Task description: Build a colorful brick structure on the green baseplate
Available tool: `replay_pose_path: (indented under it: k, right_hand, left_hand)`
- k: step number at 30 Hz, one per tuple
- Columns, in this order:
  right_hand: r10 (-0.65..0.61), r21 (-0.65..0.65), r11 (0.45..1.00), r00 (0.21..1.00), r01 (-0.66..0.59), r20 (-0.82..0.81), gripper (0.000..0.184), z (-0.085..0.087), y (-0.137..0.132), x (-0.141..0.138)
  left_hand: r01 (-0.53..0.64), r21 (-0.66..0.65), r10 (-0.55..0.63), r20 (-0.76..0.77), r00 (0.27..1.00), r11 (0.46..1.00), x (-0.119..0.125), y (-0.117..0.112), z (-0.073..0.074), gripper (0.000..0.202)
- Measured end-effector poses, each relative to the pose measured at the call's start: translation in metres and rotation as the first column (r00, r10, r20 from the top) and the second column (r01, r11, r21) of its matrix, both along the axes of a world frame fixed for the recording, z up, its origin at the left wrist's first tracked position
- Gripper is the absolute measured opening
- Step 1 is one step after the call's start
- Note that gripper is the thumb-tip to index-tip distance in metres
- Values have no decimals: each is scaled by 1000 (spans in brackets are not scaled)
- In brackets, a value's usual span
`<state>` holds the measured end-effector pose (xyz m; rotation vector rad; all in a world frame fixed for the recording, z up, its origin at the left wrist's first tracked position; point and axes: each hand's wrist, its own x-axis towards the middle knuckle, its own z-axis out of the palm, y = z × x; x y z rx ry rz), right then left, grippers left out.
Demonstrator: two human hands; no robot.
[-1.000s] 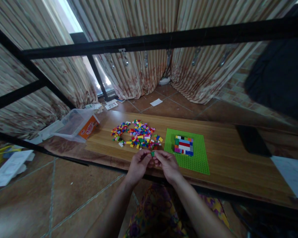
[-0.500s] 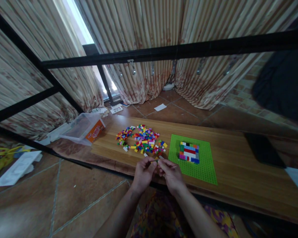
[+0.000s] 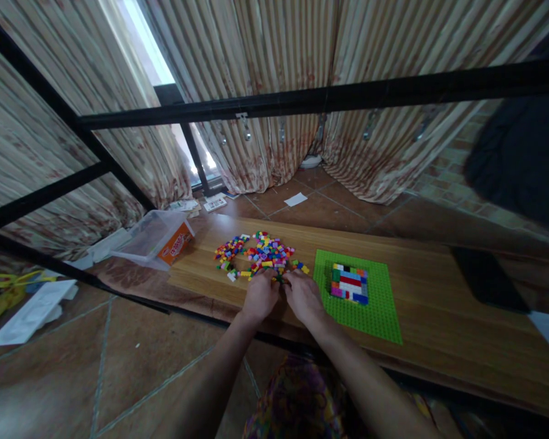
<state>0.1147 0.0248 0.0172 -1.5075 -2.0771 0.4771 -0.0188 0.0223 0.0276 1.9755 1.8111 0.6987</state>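
A heap of small coloured bricks lies on a low wooden board. Right of it sits a green baseplate carrying a flat block of mixed-colour bricks. My left hand and my right hand rest side by side at the near edge of the heap, knuckles up, fingertips curled down into the bricks. What the fingers hold, if anything, is hidden.
A clear plastic tub with an orange label lies tipped at the board's left end. A black flat object rests at the right. A black metal frame crosses overhead. Striped curtains hang behind; papers lie on the tiled floor.
Both hands were raised near me, pinching a small green piece between them. They have moved forward and down onto the near edge of the brick heap.
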Motion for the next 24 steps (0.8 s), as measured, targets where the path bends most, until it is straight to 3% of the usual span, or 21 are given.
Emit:
replay_pose_path:
  k: [5,8,12,18,24]
  right_hand:
    - [-23,-6,1000,998,23,-59,24,0,-5,4]
    - [-42,6,999,991,43,-128,22,1,-11,10]
    - [-52,19,998,973,58,-224,22,3,-22,16]
    - [-55,31,997,943,69,-328,21,6,-39,20]
    - [-82,24,995,913,100,-399,18,6,-50,28]
  left_hand:
    - [5,49,-8,51,999,999,-3,2,-2,27]
    - [-95,114,91,37,995,989,-13,11,0,29]
    - [-235,121,249,-119,961,964,-30,35,5,25]
    - [-248,-19,224,-368,902,968,-39,63,12,20]
    - [-250,-76,191,-448,873,965,-38,72,16,23]
